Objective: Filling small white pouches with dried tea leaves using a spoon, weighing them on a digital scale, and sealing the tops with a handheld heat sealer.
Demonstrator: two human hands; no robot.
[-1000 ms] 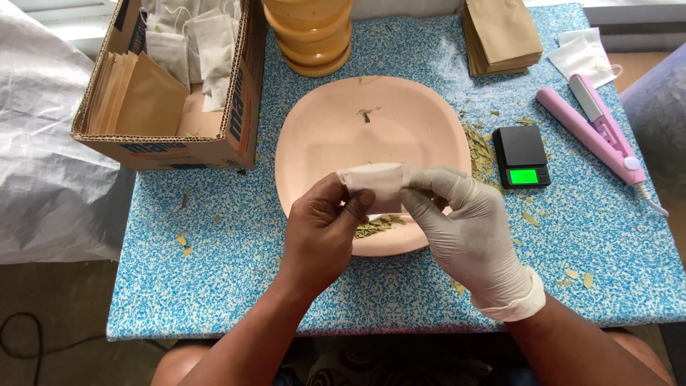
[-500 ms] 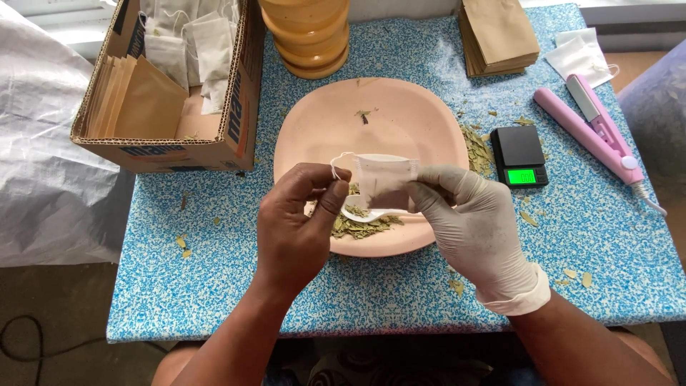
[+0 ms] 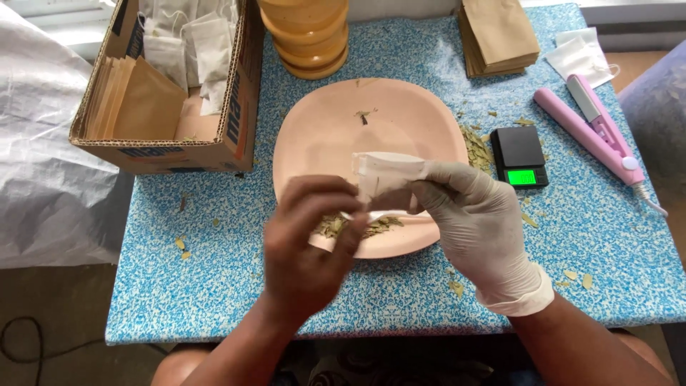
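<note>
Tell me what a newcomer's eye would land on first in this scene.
First, the two hands over the pink plate at the centre: the gloved right hand holds a small white bag, the bare left hand beside it above a heap of dried leaves. Next, the scale with its green display, right of the plate, and the cardboard box at upper left.

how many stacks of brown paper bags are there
2. One stack of brown paper bags lies flat at the table's far edge, right of the orange containers. Another stands on edge inside the cardboard box. More may be hidden in the box.
</note>
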